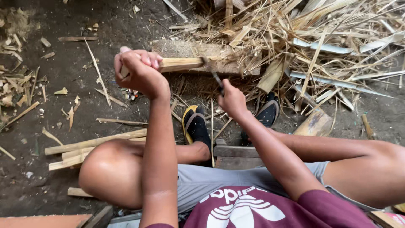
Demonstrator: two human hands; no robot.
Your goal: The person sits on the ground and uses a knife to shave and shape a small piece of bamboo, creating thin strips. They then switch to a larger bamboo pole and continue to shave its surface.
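My left hand [137, 69] grips a pale bamboo stick [181, 63] by its near end and holds it level across a flat wooden block [236, 67] on the ground. My right hand [231, 100] is closed around the handle of a dark knife [213, 74]. The blade points away from me and meets the stick near its far end, over the block. Both forearms reach forward from my lap, above my bare knees and a grey pair of shorts.
A heap of bamboo strips and shavings [320, 46] fills the upper right. Cut bamboo sticks [93, 145] lie by my left knee. My feet wear black sandals [196, 124] on bare dirt. A low wooden seat [234, 156] is under me.
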